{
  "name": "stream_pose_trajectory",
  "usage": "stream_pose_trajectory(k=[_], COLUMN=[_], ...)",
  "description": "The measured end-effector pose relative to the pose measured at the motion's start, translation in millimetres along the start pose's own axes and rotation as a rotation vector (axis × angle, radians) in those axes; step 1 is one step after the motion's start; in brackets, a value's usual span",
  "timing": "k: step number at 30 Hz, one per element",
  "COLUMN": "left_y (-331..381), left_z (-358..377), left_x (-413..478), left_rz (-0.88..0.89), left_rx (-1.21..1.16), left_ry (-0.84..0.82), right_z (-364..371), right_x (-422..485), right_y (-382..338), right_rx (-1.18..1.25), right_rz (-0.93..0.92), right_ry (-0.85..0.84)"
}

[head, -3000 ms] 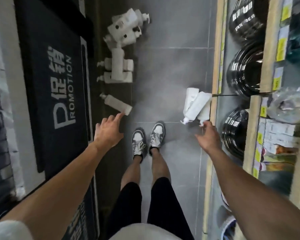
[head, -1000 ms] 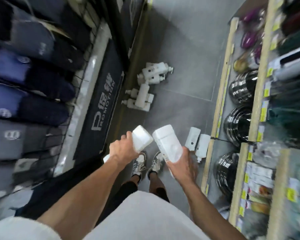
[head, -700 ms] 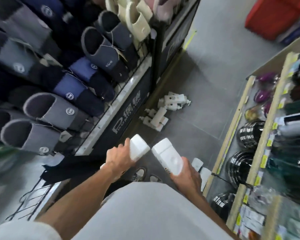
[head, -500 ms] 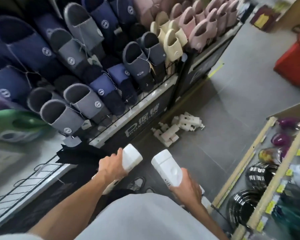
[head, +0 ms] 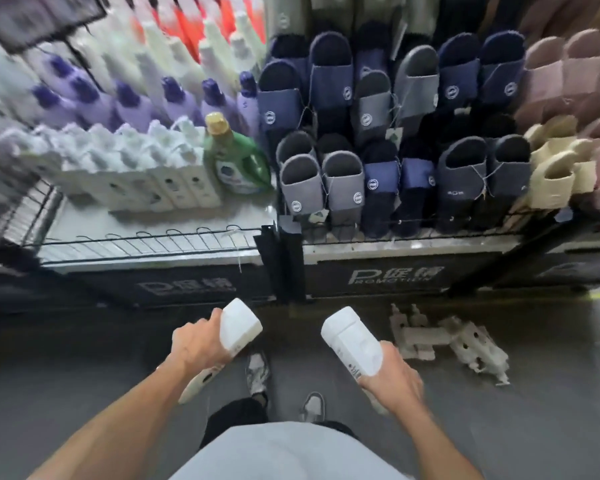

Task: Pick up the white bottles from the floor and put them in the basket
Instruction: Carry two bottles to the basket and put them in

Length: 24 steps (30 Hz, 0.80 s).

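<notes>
My left hand [head: 196, 344] grips a white bottle [head: 238, 329] with its flat base pointing up and forward. My right hand [head: 390, 379] grips a second white bottle [head: 352, 342] the same way. Both are held at waist height above the grey floor, in front of a wire basket shelf [head: 146, 239] that holds rows of white bottles [head: 136, 171]. Several more white bottles [head: 447, 337] lie in a heap on the floor to the right of my right hand.
A green bottle [head: 236, 161] stands at the right end of the wire shelf, with purple bottles [head: 125, 105] behind. Racks of slippers [head: 395, 161] fill the display to the right. A black post [head: 286, 258] divides the two displays. My feet [head: 257, 372] stand below.
I picked a bottle up in each hand, stood and turned left. The view swung from the floor and aisle to face the wire shelf of bottles; the floor heap now lies at my right.
</notes>
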State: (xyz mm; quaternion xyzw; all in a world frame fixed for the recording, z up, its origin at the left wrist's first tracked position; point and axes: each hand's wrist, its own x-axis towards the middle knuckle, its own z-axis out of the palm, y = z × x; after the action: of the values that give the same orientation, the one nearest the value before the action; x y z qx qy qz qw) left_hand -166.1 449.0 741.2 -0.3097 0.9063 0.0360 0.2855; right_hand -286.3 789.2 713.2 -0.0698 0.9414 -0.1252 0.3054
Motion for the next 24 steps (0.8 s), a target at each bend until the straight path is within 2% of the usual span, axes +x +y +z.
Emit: stream_pose_trajectory(k=[7, 12, 19, 24], left_y=[-77.1, -126.6, -212.7, -271.6], left_z=[37.4, 62.2, 91.4, 106.9], left_x=[-50.5, -76.2, -113.4, -138.4], left_rz=[-0.223, -0.323, -0.512, -0.609], left_rx=[-0.183, -0.203, -0.361, -0.415], left_ry=[0.012, -0.008, -0.031, -0.019], right_z=[-1.0, 14.5, 41.9, 68.0], right_x=[13.2, 12.8, -19.6, -45.7], right_y=[-89.8, -166.8, -275.6, -338.2], right_rx=[-0.166, -0.281, -0.472, -0.499], right_rz=[-0.254, -0.436, -0.694, -0.793], right_ry=[-0.068, -0.106, -0.129, -0.156])
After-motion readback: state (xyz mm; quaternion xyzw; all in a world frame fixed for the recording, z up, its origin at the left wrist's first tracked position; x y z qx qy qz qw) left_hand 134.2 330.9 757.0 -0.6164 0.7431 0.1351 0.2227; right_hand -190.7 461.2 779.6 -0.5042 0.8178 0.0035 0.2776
